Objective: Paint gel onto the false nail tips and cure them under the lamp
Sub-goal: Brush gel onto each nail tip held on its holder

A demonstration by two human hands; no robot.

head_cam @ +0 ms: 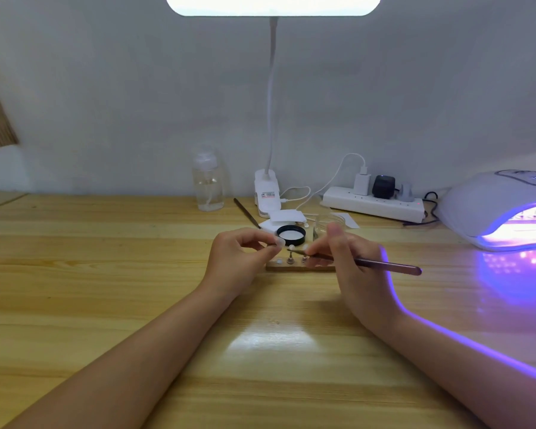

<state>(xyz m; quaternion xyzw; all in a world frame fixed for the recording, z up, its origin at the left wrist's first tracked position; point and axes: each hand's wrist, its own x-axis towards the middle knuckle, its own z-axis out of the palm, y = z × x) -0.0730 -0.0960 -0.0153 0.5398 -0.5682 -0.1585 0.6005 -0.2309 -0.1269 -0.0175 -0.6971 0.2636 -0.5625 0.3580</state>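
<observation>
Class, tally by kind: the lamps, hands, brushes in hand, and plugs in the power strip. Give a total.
Lamps: 2, desk lamp and curing lamp
Hands: 2, left hand and right hand
Brushes in hand: 1, brush
Plugs in power strip: 3
Total: 8

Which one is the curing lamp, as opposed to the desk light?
Look along the wooden table to its right edge. The curing lamp is the low white dome there, beside the power strip. Unlike the tall white desk light at the wall, its open mouth glows purple onto the wood.
</observation>
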